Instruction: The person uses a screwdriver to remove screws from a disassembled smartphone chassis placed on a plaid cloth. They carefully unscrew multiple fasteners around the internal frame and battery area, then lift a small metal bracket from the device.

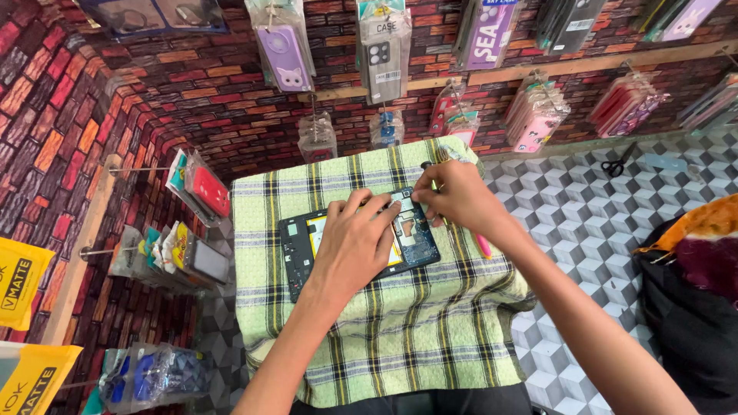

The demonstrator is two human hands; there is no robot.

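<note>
An opened tablet (300, 247) lies back-off on a green checked cloth (384, 323), its circuit boards and yellow-edged battery showing. My left hand (355, 244) rests flat on the tablet's middle, fingers spread, pressing it down. My right hand (455, 196) is at the tablet's upper right corner, fingers pinched around a thin tool with a dark tip (425, 166); the tool's point is hidden by my fingers. A pink-handled tool (483, 246) lies on the cloth just under my right wrist.
Phone cases in clear packets (284, 58) hang on a brick-pattern wall. More packets (201, 188) hang on pegs at left. Scissors (615, 165) lie on the grey cube-pattern floor at right. A dark bag with orange cloth (692, 269) sits at far right.
</note>
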